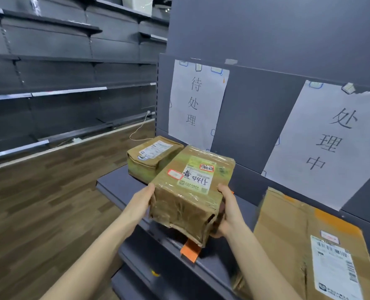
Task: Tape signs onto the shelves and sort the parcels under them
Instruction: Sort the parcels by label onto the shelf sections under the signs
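Note:
Both hands hold a taped brown parcel (190, 191) with a white label and two red-edged stickers above the grey shelf (114, 187). My left hand (144, 197) grips its left side and my right hand (228, 207) curls round its right side and underside. Behind it on the shelf lies a second small brown parcel (152, 158). Two white paper signs with handwritten characters are taped to the back panel: the left sign (196, 102) right above these parcels, the right sign (333, 144) above a large flat cardboard parcel (305, 252).
An orange tag (189, 252) sticks out at the shelf's front edge below the held parcel. Lower shelves (147, 278) step out beneath. Long dark shelving (49, 94) lines the left wall across a wood-pattern floor (39, 202), with a white cable (139, 131) near the end.

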A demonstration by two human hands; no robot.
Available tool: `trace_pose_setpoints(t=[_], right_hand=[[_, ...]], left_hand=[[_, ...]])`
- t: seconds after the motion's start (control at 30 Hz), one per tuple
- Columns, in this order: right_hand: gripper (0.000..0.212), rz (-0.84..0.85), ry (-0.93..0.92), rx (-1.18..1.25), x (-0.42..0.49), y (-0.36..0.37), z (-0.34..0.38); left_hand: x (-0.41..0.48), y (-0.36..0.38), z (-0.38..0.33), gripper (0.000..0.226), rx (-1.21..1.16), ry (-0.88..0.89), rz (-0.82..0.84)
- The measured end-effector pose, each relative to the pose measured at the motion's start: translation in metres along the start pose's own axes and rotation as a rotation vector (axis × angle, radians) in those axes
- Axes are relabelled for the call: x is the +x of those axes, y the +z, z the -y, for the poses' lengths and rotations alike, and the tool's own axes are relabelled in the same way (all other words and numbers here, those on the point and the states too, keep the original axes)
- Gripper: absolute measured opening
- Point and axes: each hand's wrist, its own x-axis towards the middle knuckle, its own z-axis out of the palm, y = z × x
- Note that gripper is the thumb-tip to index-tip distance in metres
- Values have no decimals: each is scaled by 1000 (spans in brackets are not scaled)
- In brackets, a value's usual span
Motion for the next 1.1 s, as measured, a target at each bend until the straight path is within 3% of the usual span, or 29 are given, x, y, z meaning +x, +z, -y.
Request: trace_pose_setpoints(t=[0.07, 0.17, 0.3, 0.37, 0.47, 0.6, 0.73, 0.83, 0.93, 1.03, 1.1], right_hand=[[79, -16, 12, 17, 8, 4, 2], [69, -48, -69, 58, 23, 14, 5], [93, -80, -163, 151, 52, 24, 3], [81, -123, -162, 161, 57, 34, 3], [31, -110, -169, 178, 61, 46, 5], [28, -149, -169, 169, 66, 61, 5], [31, -190, -315, 174, 62, 70, -1], [35, -302, -508, 26, 49, 77, -11], [49, -352, -631, -370, 32, 85, -17], [53, -399, -648, -700, 31, 90, -26], [56, -448, -643, -734, 34, 93, -27]], left_hand=[[13, -1, -5, 23, 110, 57, 45], [43, -13, -9, 26, 228, 185, 63], [88, -29, -21, 46, 435, 360, 86], [107, -37, -22, 59, 549, 422, 148], [137, -52, -21, 94, 780, 520, 245], [165, -66, -17, 109, 1019, 549, 306], [178, -68, -10, 109, 1145, 591, 366], [181, -67, -2, 101, 1201, 652, 361], [183, -66, 3, 96, 1214, 697, 334], [185, -66, 7, 94, 1196, 705, 331], [185, -66, 7, 94, 1182, 707, 330]])
